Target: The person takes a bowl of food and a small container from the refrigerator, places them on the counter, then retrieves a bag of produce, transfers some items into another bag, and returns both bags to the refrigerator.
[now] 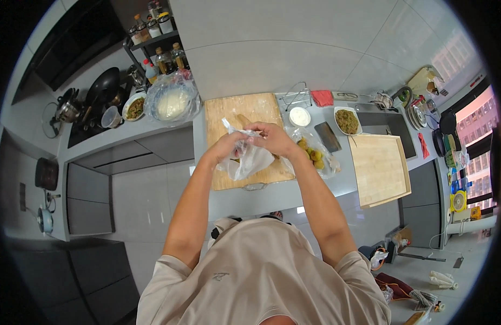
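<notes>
A thin white plastic bag [254, 160] is held over a wooden cutting board [230, 107]. My left hand [226, 147] grips the bag's upper left part, and my right hand [271, 138] pinches its top edge. What the bag holds cannot be made out well. Behind the hands, part of a wooden rolling pin [243, 119] shows on the board. Right of the board lies a clear bag of yellow-green fruit [315, 156], close to my right forearm. A cleaver blade [327, 137] lies beyond it, and a bowl of white powder [299, 117] stands near the wall.
A bowl of minced filling [347, 121] stands before the sink [390, 124]. A wooden tray [378, 170] overhangs the counter's front edge. Leftward are a plastic-covered bowl of dough [173, 104], a dish of food [135, 108], a wok [103, 86] and a bottle rack [153, 40].
</notes>
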### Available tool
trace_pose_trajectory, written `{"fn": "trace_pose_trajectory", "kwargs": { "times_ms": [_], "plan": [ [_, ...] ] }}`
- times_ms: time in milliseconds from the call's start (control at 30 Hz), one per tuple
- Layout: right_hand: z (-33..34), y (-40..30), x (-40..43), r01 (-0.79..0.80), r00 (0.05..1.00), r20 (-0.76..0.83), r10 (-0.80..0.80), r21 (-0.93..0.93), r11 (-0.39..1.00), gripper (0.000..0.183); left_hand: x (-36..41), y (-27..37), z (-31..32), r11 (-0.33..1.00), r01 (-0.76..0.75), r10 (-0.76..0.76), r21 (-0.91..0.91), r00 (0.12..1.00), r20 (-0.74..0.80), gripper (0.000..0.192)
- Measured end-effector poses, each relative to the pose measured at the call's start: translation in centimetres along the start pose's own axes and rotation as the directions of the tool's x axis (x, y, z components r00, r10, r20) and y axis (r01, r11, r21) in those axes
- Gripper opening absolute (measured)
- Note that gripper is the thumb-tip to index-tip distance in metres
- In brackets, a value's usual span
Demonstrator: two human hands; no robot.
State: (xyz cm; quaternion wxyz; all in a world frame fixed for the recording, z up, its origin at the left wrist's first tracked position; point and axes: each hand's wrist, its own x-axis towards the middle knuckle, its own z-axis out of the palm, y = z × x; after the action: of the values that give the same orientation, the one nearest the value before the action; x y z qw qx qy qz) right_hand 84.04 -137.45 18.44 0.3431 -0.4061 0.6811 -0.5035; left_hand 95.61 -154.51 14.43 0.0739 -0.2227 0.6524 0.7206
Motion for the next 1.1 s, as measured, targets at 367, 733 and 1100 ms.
{"fn": "trace_pose_trajectory", "kwargs": {
  "times_ms": [367,733,1100],
  "plan": [
    [1.0,1.6,1.2,0.166,0.984,-0.098,-0.150,0.181,0.969,0.026,-1.4,3.5,-1.2,0.959,-0.058,0.031,-0.276,0.994,-0.100,0.024],
    [4.4,-2.5,0.6,0.276,0.916,-0.011,-0.401,-0.708,0.650,0.039,-3.5,5.0,-3.7,0.945,-0.120,0.098,-0.304,0.991,-0.087,0.074],
    [1.8,2.3,2.9,-0.383,0.924,0.293,0.247,0.711,0.589,0.010,-1.2,0.1,-2.8,0.677,-0.536,0.665,0.505,0.739,-0.109,0.030]
  ]
}}
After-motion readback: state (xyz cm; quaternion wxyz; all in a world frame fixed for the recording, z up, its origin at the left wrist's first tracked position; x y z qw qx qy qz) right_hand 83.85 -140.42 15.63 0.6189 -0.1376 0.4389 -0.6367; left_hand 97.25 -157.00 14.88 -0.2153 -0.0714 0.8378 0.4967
